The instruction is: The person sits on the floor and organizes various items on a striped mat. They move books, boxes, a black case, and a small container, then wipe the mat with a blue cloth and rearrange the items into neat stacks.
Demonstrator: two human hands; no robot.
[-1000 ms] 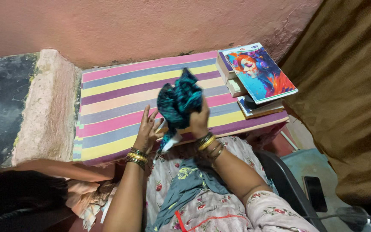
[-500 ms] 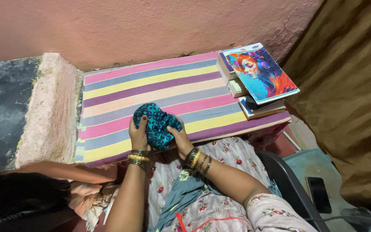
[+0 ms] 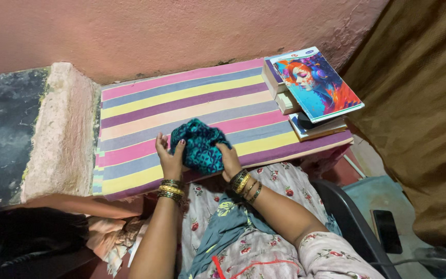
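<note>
Hands are squeezing a bunched teal patterned cloth (image 3: 200, 145) on the striped worktop (image 3: 181, 101): left hand (image 3: 170, 157) gripping its left side, right hand (image 3: 230, 159) its right. Colourful book (image 3: 318, 83) is lying on a stack, far right.

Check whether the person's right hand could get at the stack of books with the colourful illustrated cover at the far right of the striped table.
Probably yes. The right hand grips the bunched teal patterned cloth and would likely need to let go first, but only bare striped tablecloth lies between it and the stack of books.
</note>
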